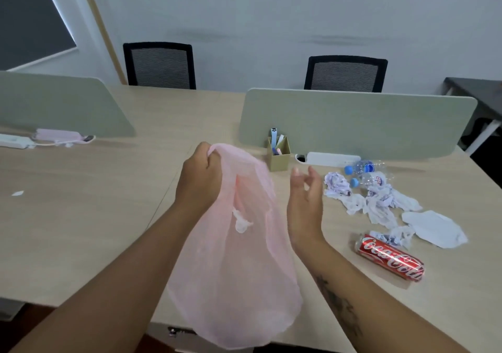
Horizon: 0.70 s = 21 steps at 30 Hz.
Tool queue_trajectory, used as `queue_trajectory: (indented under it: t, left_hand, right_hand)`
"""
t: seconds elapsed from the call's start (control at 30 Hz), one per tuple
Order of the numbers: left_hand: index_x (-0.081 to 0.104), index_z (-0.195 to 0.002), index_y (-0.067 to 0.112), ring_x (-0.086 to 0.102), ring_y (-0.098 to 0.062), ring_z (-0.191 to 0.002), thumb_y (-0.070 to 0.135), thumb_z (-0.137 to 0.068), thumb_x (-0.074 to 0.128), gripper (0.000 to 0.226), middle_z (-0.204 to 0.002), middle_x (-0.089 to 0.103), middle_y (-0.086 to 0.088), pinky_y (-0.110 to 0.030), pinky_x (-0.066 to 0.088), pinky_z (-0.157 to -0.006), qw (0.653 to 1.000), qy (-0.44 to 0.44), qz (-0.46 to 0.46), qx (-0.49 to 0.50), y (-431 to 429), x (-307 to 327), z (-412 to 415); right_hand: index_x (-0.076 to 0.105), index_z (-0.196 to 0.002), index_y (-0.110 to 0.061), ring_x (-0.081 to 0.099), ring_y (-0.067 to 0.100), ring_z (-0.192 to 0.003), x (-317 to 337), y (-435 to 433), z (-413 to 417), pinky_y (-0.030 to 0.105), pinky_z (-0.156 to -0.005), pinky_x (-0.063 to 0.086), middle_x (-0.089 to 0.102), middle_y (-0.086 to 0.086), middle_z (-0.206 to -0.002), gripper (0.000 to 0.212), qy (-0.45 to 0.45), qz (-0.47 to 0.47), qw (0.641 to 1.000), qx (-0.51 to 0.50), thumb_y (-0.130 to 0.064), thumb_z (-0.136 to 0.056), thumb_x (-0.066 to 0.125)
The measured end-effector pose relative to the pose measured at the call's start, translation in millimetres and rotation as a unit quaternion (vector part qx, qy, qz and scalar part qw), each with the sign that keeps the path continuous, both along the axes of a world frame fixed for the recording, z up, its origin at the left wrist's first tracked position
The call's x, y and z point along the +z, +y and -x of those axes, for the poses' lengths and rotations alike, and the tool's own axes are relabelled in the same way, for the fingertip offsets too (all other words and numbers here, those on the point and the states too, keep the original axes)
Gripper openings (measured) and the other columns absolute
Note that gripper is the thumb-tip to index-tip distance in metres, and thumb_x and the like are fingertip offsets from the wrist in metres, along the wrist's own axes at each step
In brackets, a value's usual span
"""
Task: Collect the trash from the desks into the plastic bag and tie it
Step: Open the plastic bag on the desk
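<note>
A thin pink plastic bag [239, 265] hangs over the desk's front edge, gripped at its top by my left hand [201, 181]. A small white scrap shows through the bag's side. My right hand [304, 203] is just right of the bag, fingers apart and holding nothing. To the right on the desk lie a red Coca-Cola can [391, 257] on its side, crumpled white tissues [377, 203], a crumpled paper ball [336, 184], a flat white napkin [434, 227] and two crushed clear bottles [369, 173] with blue caps.
A tan pen holder [279, 157] and a white power strip [331, 158] stand against the green divider [353, 119]. At far left lie a pink case [59, 135], another power strip [13, 141] and a small white scrap [17, 193]. Two black chairs [160, 65] stand behind the desks.
</note>
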<state>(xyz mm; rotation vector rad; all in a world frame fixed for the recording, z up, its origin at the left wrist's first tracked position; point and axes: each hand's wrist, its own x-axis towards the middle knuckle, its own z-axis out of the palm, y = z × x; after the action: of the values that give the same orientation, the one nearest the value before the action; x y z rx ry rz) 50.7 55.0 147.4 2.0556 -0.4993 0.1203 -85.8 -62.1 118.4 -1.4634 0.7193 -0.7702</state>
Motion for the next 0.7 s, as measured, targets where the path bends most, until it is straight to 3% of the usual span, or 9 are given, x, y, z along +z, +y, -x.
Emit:
queue_trajectory:
  t: [0.07, 0.17, 0.27, 0.33, 0.47, 0.53, 0.6, 0.63, 0.7]
  left_hand:
    - [0.042, -0.078, 0.011, 0.045, -0.024, -0.063, 0.022, -0.097, 0.036, 0.023, -0.07, 0.052, -0.007, -0.035, 0.036, -0.058, 1.0, 0.012, -0.01, -0.001, 6.1, -2.0, 1.7]
    - [0.037, -0.07, 0.02, 0.04, -0.018, -0.059, 0.019, -0.097, 0.038, 0.027, -0.066, 0.046, 0.002, -0.033, 0.033, -0.056, 0.999, 0.027, 0.003, -0.018, 11.0, -5.3, 2.9]
    - [0.044, -0.075, 0.014, 0.044, -0.02, -0.063, 0.018, -0.096, 0.04, 0.022, -0.07, 0.05, 0.002, -0.034, 0.036, -0.058, 0.999, 0.021, -0.026, -0.019, 23.7, -6.1, -7.6]
    - [0.049, -0.081, 0.01, 0.052, -0.026, -0.073, 0.019, -0.094, 0.04, 0.019, -0.077, 0.057, -0.003, -0.037, 0.043, -0.064, 0.997, 0.008, -0.081, 0.0, 40.4, -8.3, -20.2]
    - [0.053, -0.095, 0.016, 0.055, -0.033, -0.089, 0.025, -0.094, 0.041, 0.015, -0.099, 0.062, -0.011, -0.039, 0.043, -0.074, 0.982, 0.039, -0.185, 0.026, 62.2, -15.8, -30.4]
    - [0.053, -0.119, 0.015, 0.052, -0.036, -0.108, 0.042, -0.086, 0.053, 0.043, -0.12, 0.057, -0.013, -0.044, 0.038, -0.09, 0.955, -0.103, -0.264, 0.083, 58.6, -22.6, -20.0]
    - [0.048, -0.133, 0.011, 0.048, -0.04, -0.12, 0.063, -0.076, 0.058, 0.078, -0.13, 0.055, -0.016, -0.05, 0.033, -0.099, 0.915, -0.309, -0.253, 0.067, 46.2, -28.9, -1.0]
    - [0.048, -0.135, 0.01, 0.05, -0.042, -0.12, 0.068, -0.075, 0.058, 0.084, -0.131, 0.057, -0.017, -0.051, 0.034, -0.099, 0.889, -0.384, -0.246, 0.036, 38.2, -36.8, 4.6]
    - [0.047, -0.139, 0.012, 0.058, -0.041, -0.109, 0.06, -0.083, 0.06, 0.075, -0.121, 0.064, -0.015, -0.05, 0.042, -0.092, 0.871, -0.394, -0.293, 0.011, 25.7, -47.2, 12.0]
  right_hand:
    - [0.021, -0.148, -0.033, 0.042, -0.002, -0.12, -1.7, 11.8, 3.7, 0.017, -0.098, 0.037, 0.034, -0.011, -0.139, 0.09, -0.04, 0.135, 0.99, 0.03, -0.075, -0.075, 0.051]
    - [0.021, -0.149, -0.027, 0.037, 0.014, -0.128, -28.9, 20.6, 2.0, 0.028, -0.099, 0.04, 0.033, -0.006, -0.142, 0.086, 0.126, 0.367, 0.919, 0.075, -0.057, -0.079, 0.062]
    - [0.051, -0.125, -0.018, 0.052, 0.03, -0.11, -62.9, -2.9, 1.5, 0.041, -0.085, 0.048, 0.051, 0.007, -0.125, 0.034, 0.361, 0.355, 0.86, 0.059, -0.03, -0.093, 0.047]
    - [0.055, -0.099, -0.013, 0.058, 0.035, -0.097, -66.8, -25.4, 4.4, 0.039, -0.074, 0.047, 0.06, 0.012, -0.105, 0.019, 0.407, 0.315, 0.856, 0.043, -0.024, -0.096, 0.04]
    - [0.047, -0.1, -0.01, 0.057, 0.033, -0.083, -40.1, -54.3, -8.5, 0.037, -0.066, 0.042, 0.058, 0.01, -0.089, 0.013, 0.314, 0.244, 0.918, 0.005, -0.017, -0.097, 0.036]
    - [0.047, -0.097, -0.008, 0.054, 0.029, -0.079, -21.5, -50.7, -18.5, 0.037, -0.066, 0.04, 0.055, 0.004, -0.083, 0.013, 0.231, 0.206, 0.95, 0.034, -0.011, -0.096, 0.034]
    - [0.049, -0.092, -0.009, 0.05, 0.023, -0.073, -6.2, -40.6, -22.8, 0.033, -0.061, 0.037, 0.053, -0.001, -0.076, 0.016, 0.175, 0.199, 0.959, 0.096, -0.01, -0.094, 0.034]
    - [0.051, -0.089, -0.012, 0.048, 0.02, -0.069, -0.4, -35.9, -23.0, 0.031, -0.058, 0.036, 0.053, -0.003, -0.073, 0.016, 0.159, 0.203, 0.958, 0.123, -0.011, -0.094, 0.035]
    - [0.052, -0.082, -0.022, 0.047, 0.017, -0.067, 9.0, -30.2, -19.7, 0.028, -0.057, 0.035, 0.054, -0.004, -0.071, 0.016, 0.141, 0.226, 0.951, 0.157, -0.017, -0.095, 0.044]
